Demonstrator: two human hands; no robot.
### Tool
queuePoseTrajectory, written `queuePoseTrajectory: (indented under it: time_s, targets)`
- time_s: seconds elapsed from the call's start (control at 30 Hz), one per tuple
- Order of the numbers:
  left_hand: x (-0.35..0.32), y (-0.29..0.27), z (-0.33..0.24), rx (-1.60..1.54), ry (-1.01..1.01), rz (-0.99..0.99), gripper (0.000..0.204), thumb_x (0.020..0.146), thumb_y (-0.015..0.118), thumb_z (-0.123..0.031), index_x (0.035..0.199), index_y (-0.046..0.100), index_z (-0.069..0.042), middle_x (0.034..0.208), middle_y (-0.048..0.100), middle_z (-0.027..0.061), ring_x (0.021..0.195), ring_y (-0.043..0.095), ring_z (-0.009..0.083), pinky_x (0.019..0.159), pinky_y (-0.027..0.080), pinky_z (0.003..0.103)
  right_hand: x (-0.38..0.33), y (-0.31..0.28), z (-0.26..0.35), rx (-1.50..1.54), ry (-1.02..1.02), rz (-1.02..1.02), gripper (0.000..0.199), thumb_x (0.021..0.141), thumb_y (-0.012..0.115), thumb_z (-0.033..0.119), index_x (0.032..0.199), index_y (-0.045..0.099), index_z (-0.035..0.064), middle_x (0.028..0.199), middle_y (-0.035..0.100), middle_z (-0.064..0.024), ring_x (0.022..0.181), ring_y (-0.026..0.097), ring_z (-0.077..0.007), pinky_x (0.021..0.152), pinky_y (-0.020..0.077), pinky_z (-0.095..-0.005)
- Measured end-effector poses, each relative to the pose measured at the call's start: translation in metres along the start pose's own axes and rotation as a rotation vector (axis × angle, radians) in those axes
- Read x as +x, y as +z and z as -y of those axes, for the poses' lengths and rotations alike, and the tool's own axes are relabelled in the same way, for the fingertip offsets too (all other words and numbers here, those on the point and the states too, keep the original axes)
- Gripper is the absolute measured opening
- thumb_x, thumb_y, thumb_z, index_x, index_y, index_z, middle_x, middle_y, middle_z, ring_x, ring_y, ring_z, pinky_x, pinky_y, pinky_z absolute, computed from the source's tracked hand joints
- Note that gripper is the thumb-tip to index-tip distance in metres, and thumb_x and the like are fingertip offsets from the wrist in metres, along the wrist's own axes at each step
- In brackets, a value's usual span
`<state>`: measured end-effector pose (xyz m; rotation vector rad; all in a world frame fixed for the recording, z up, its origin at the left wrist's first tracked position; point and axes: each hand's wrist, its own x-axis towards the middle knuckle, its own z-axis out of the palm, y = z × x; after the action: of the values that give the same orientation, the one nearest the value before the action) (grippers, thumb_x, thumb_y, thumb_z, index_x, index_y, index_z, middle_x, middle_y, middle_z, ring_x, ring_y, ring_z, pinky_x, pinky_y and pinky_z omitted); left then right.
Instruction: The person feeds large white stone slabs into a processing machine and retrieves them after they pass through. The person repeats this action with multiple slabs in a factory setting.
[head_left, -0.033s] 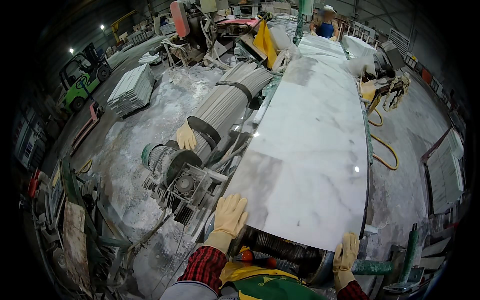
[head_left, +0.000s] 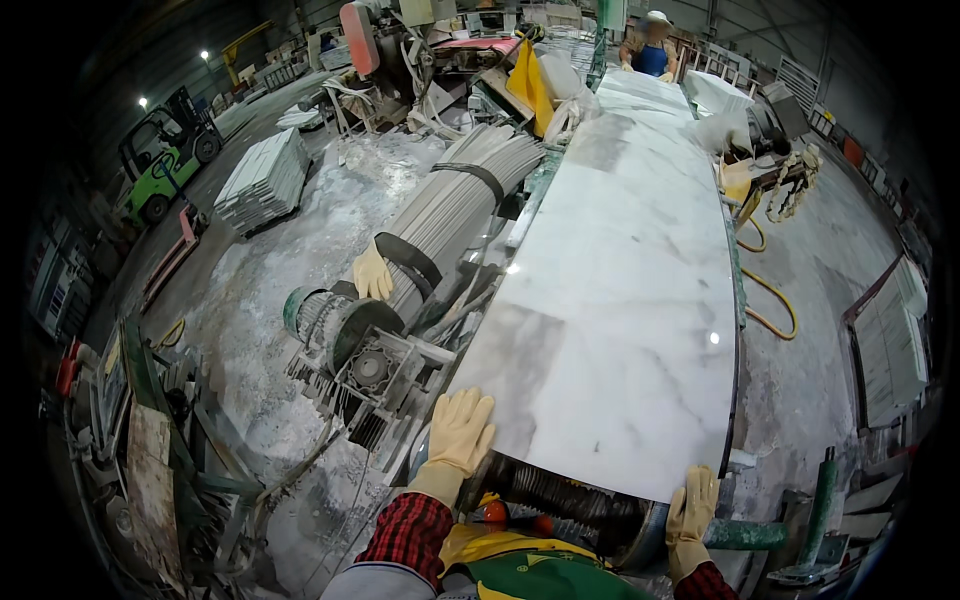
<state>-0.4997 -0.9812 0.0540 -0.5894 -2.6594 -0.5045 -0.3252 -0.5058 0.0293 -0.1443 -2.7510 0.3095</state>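
A long polished white stone slab [head_left: 630,270] with grey veins stretches away from me over a machine bed. My left hand [head_left: 460,435], in a cream rubber glove, lies with fingers extended at the slab's near left corner. At the near right corner is my right hand [head_left: 690,515], gloved alike, its fingers pointing forward along the edge. Neither hand is wrapped around anything. Under the slab's near end a dark ribbed roller [head_left: 570,500] shows between my hands. At the far end of the slab stands a co-worker [head_left: 650,50] in a white cap and blue apron.
Left of the slab sit a dusty motor [head_left: 325,315] and a strapped bundle of grey strips [head_left: 430,220], with a loose glove [head_left: 372,272] on it. A yellow hose [head_left: 775,310] loops at the right. Stacked slabs [head_left: 265,180] and a green forklift [head_left: 165,165] stand farther left.
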Motion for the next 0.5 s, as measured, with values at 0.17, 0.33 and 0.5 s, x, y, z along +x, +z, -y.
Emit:
queuePoseTrajectory:
  time_s: [0.17, 0.33, 0.5]
  targets:
    - [-0.0041, 0.0023, 0.0018, 0.01, 0.0, -0.01, 0.052, 0.096, 0.072, -0.029, 0.143, 0.061, -0.01, 0.149, 0.058, 0.0191, 0.138, 0.053, 0.0421, 0.117, 0.037, 0.059, 0.0012, -0.0024, 0.0039, 0.026, -0.003, -0.01, 0.044, 0.099, 0.062, 0.015, 0.139, 0.065, -0.003, 0.146, 0.06, -0.0302, 0.135, 0.054, -0.0535, 0.117, 0.041, -0.0632]
    - [-0.0065, 0.0025, 0.0017, 0.018, -0.002, -0.006, 0.051, 0.096, 0.072, -0.028, 0.143, 0.061, -0.01, 0.149, 0.058, 0.0193, 0.138, 0.053, 0.0428, 0.118, 0.036, 0.059, -0.0007, -0.0029, 0.0054, 0.013, -0.025, -0.034, 0.043, 0.097, 0.062, 0.013, 0.137, 0.065, -0.0039, 0.142, 0.061, -0.0297, 0.133, 0.054, -0.0535, 0.116, 0.0417, -0.0625]
    - [-0.0057, -0.0025, -0.0001, 0.004, -0.005, 0.018, 0.051, 0.097, 0.071, -0.028, 0.143, 0.061, -0.01, 0.149, 0.058, 0.0196, 0.138, 0.053, 0.0436, 0.119, 0.036, 0.059, -0.0007, -0.0043, 0.0067, 0.034, -0.021, -0.026, 0.043, 0.097, 0.061, 0.013, 0.136, 0.064, -0.0044, 0.141, 0.061, -0.0298, 0.132, 0.055, -0.0539, 0.115, 0.0418, -0.0623]
